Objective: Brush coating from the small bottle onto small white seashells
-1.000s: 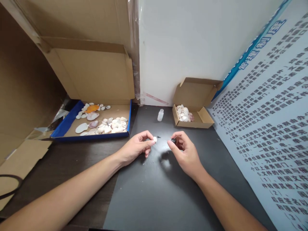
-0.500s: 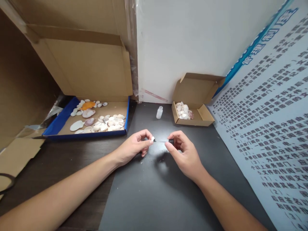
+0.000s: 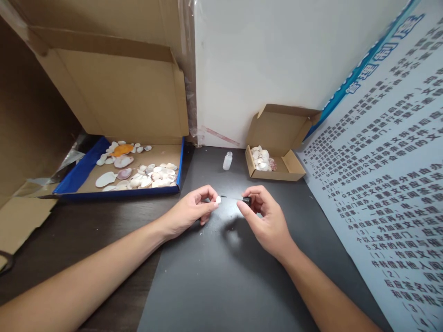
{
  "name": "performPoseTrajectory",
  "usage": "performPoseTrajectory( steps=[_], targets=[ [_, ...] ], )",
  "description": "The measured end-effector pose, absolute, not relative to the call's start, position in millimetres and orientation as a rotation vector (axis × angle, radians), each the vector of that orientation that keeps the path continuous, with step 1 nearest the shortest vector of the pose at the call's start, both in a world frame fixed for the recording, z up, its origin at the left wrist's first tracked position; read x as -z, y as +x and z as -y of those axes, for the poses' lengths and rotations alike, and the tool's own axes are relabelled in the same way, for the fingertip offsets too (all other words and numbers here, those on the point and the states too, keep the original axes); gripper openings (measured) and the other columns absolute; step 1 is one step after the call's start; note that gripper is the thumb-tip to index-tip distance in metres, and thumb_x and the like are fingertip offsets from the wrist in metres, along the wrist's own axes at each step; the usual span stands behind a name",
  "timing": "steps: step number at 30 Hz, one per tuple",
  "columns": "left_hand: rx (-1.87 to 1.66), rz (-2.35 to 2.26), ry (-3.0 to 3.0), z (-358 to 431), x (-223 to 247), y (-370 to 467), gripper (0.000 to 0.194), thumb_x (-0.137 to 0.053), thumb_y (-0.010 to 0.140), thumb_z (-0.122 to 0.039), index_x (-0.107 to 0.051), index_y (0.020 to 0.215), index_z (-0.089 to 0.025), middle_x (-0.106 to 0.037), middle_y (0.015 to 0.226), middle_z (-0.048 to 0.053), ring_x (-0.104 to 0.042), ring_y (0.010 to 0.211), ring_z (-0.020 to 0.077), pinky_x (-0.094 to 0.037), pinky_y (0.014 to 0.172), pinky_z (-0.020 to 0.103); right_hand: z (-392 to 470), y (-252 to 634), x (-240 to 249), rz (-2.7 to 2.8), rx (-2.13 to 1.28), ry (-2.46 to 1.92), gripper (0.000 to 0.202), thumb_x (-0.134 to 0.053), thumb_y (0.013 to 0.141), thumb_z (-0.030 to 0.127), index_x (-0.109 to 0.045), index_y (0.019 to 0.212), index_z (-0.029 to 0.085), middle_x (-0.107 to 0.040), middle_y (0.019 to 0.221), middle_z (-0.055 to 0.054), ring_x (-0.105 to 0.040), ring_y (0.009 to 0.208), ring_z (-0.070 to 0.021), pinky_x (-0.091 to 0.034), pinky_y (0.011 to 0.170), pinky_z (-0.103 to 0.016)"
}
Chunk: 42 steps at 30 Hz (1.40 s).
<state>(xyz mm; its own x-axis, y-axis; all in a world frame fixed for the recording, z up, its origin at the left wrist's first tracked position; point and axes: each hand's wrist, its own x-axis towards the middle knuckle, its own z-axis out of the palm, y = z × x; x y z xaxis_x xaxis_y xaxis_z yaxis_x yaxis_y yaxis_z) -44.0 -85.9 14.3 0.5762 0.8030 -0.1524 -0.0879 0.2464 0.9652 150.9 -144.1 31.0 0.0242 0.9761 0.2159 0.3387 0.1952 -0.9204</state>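
Between thumb and fingertips, my left hand [image 3: 194, 206] pinches a small white shell [image 3: 218, 199]. My right hand [image 3: 266, 216] grips the black cap of a brush applicator [image 3: 247, 200]. Its thin stem points left, and the dark tip is close to the shell; whether they touch I cannot tell. Beyond my hands a small whitish glass bottle [image 3: 227, 161] stands upright with its mouth uncovered.
At the left, a blue-edged cardboard box [image 3: 138, 192] lies with its lid raised, holding several shells and an orange one [image 3: 123, 150]. A smaller open box [image 3: 277, 175] with shells stands back right. A printed board [image 3: 384, 138] leans along the right side.
The brush tip has moved slightly up and away from the shell, and the applicator is a little more tilted. The whole view has shifted slightly.
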Motion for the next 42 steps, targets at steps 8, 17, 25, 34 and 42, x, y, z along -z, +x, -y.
performPoseTrajectory(
  steps=[8, 17, 25, 34, 42],
  targets=[
    [-0.648, -0.787, 1.193, 86.8, -14.0, -45.5, 0.023, -0.069, 0.083, -0.036, -0.053, 0.086, -0.019, -0.045, 0.056, -0.008, -0.040, 0.048, 0.0057, -0.037, 0.048, 0.018, 143.1, 151.7, -32.0, 1.427, -0.861, -1.280, 0.012, -0.060, 0.087, 0.032, -0.054, 0.091, 0.023, -0.041, 0.060, 0.007, -0.039, 0.051, -0.0112, -0.033, 0.050, -0.025],
    [-0.613, -0.789, 1.272, 88.5, -16.7, -44.4, 0.024, -0.065, 0.085, -0.037, -0.050, 0.090, -0.019, -0.059, 0.063, -0.003, -0.052, 0.053, 0.0083, -0.043, 0.053, 0.021, 145.3, 148.7, -29.9, 1.543, -0.812, -1.253, 0.012, -0.062, 0.088, 0.029, -0.054, 0.094, 0.023, -0.046, 0.063, 0.007, -0.043, 0.054, -0.0103, -0.036, 0.050, -0.023],
    [-0.603, -0.770, 1.236, 89.1, -18.0, -43.6, 0.024, -0.065, 0.083, -0.036, -0.049, 0.089, -0.019, -0.057, 0.058, -0.005, -0.050, 0.052, 0.0086, -0.044, 0.051, 0.020, 146.2, 150.0, -31.0, 1.565, -0.836, -1.232, 0.011, -0.061, 0.088, 0.027, -0.056, 0.096, 0.022, -0.045, 0.064, 0.007, -0.044, 0.053, -0.0096, -0.038, 0.050, -0.022],
    [-0.604, -0.786, 1.274, 88.9, -18.1, -44.7, 0.022, -0.063, 0.086, -0.036, -0.048, 0.090, -0.020, -0.054, 0.055, -0.007, -0.048, 0.049, 0.0081, -0.044, 0.051, 0.020, 145.5, 148.9, -31.6, 1.554, -0.819, -1.254, 0.010, -0.061, 0.088, 0.027, -0.056, 0.096, 0.022, -0.046, 0.064, 0.007, -0.043, 0.052, -0.0094, -0.038, 0.051, -0.022],
    [-0.619, -0.787, 1.208, 89.1, -17.9, -45.2, 0.017, -0.063, 0.084, -0.030, -0.051, 0.089, -0.020, -0.053, 0.058, -0.006, -0.048, 0.054, 0.0081, -0.043, 0.051, 0.019, 144.1, 150.5, -30.1, 1.517, -0.839, -1.272, 0.010, -0.060, 0.088, 0.028, -0.056, 0.097, 0.023, -0.048, 0.069, 0.006, -0.045, 0.053, -0.0091, -0.038, 0.051, -0.023]
  ],
)
